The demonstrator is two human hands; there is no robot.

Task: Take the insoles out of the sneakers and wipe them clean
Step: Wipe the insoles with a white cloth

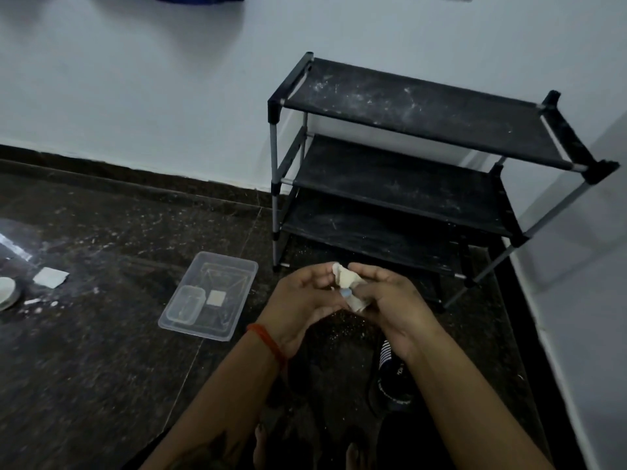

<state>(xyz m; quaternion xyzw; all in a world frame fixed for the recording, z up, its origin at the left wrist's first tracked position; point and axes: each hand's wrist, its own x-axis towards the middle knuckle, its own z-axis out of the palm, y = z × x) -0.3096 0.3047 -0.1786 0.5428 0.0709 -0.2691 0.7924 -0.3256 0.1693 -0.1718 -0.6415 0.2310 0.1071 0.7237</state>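
The left hand point(298, 300) and the right hand point(383, 296) meet in the middle of the view. Both pinch a small crumpled white wipe point(349, 283) between fingers and thumbs. A tiny pale blue bit point(345, 293) shows under the wipe; I cannot tell what it is. The left wrist wears a red thread band point(268, 344).

Just below the hands, at about 6 o'clock, a dark sneaker point(390, 378) with a striped lining sits on the floor point(101, 368). It is partly hidden by the right arm. I cannot see if its insole is in or out. I see no insole lying anywhere, and no second sneaker that I can be sure of. It is very dark down there.

At 9 o'clock from the hands a clear plastic tray point(237, 266) lies on the floor. Inside it are a small clear box point(186, 303) and a little square pad point(214, 297). Further out at 9 o'clock lie a white square scrap point(51, 277) and the edge of a round white thing point(6, 293).

At 1 o'clock a black shoe rack point(424, 110) stands by the wall. Its shelves look dusty.

I think the job is near its start. The wipe looks like it is being made ready. Pulling out the insoles and wiping them seem still to be done.
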